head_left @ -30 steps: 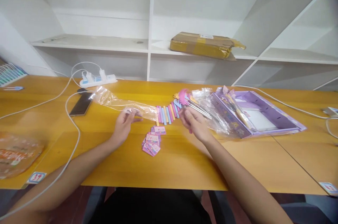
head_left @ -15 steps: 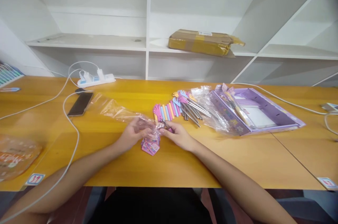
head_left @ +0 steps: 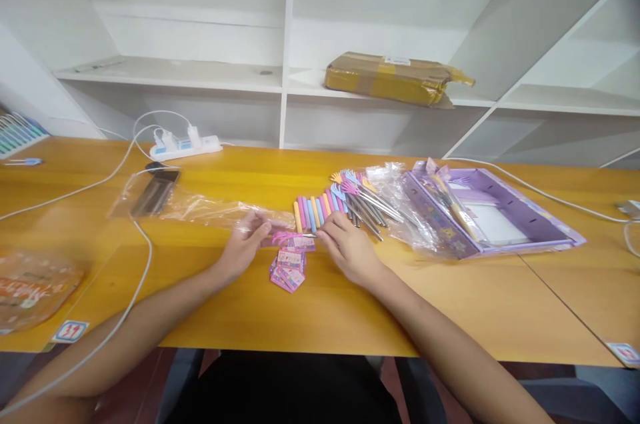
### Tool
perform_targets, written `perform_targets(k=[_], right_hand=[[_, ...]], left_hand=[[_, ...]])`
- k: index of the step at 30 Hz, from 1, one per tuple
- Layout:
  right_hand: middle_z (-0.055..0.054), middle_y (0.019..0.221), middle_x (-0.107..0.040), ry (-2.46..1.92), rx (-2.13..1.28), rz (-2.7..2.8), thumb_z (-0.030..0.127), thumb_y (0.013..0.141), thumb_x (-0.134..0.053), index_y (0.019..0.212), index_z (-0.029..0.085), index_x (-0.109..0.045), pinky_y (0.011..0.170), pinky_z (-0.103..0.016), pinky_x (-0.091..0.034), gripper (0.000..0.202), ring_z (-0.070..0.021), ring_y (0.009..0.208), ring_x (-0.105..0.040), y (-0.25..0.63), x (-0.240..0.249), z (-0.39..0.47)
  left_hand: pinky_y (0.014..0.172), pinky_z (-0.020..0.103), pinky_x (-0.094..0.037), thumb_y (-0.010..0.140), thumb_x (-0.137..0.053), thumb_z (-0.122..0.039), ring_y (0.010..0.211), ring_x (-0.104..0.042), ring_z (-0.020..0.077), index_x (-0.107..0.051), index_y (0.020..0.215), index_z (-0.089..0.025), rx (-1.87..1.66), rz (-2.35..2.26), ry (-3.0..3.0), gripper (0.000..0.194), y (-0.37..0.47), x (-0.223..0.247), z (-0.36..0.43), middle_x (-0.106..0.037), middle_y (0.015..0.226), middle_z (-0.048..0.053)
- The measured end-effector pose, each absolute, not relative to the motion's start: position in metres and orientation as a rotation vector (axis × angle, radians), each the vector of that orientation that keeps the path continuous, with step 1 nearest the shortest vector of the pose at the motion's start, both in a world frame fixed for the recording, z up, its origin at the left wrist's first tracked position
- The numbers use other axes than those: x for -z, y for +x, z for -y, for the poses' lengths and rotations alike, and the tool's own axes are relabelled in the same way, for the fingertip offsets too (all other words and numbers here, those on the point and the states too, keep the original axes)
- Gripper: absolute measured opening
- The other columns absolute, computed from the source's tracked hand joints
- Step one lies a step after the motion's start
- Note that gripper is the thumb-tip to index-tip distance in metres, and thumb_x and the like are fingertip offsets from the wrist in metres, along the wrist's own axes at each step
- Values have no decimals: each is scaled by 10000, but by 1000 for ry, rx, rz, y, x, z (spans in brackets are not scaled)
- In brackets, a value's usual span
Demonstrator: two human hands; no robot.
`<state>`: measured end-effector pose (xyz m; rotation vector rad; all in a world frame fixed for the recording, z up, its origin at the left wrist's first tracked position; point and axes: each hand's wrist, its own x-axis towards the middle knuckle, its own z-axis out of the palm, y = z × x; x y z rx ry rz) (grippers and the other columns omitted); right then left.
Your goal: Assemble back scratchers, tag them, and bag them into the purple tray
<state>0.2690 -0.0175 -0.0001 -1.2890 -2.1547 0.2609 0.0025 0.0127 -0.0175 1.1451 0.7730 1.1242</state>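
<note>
My left hand grips a long clear plastic sleeve near its right end. In a pinch, my right hand has the metal rod of a back scratcher, whose pink hand-shaped head points left at the sleeve's end. Whether the head sits inside the sleeve I cannot tell. Just below lie several pink printed cards, overlapping. Beyond my hands is a row of pastel tubes. To its right, more back scratchers with coloured hand heads and metal rods lie in a heap.
Crumpled clear packaging lies against a purple box on the right. A phone lies partly under the plastic. A power strip with white cables stands behind. An orange printed bag is at left; a taped carton rests on the shelf.
The bunched plastic between my hands has spread out to the left. My right hand has moved slightly up and right, and the pink scratcher head now shows between the hands.
</note>
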Motion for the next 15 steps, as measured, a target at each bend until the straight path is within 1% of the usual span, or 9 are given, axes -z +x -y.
perform_targets(k=[2,4,6,8,12,15], right_hand=[[-63,1003,-573,-1327,-248,2100,383,1094,-440,950,227,-616,765,-324,-455,276,-197,881,-595,271,5,12],[-66,1020,-572,-1308,-232,2041,371,1088,-465,970,227,-616,809,-338,-474,240,-205,914,-603,273,9,7],[-72,1029,-569,-1278,-199,1992,356,1077,-493,978,226,-614,831,-354,-486,203,-215,940,-600,276,12,3],[-76,1030,-564,-1259,-177,1965,339,1067,-513,981,225,-613,834,-365,-494,174,-222,946,-594,278,13,0],[-75,1028,-563,-1228,-198,1971,324,1060,-534,996,227,-617,824,-374,-500,143,-220,934,-589,278,15,0],[-74,1030,-565,-1203,-227,1971,332,1060,-544,1001,227,-613,831,-377,-500,139,-218,939,-589,276,16,1]], left_hand=[[870,426,-641,892,-771,-419,1057,-759,264,-559,947,-210,-1204,-737,1068,303,1,10,-15,-789,1016,61],[841,415,-652,868,-799,-381,1004,-770,248,-575,934,-202,-1273,-730,999,294,1,3,-17,-788,962,44],[830,423,-659,852,-818,-370,933,-780,235,-596,928,-191,-1307,-744,944,295,1,-1,-19,-789,927,37],[843,440,-660,845,-828,-375,896,-783,233,-626,933,-176,-1306,-753,925,297,1,-3,-20,-796,935,52],[898,458,-654,812,-867,-362,940,-777,241,-710,1016,-147,-1272,-759,938,335,3,-2,-19,-805,1020,90],[926,451,-647,809,-874,-351,986,-774,251,-745,1049,-135,-1233,-775,942,348,4,-2,-17,-807,1051,108]])
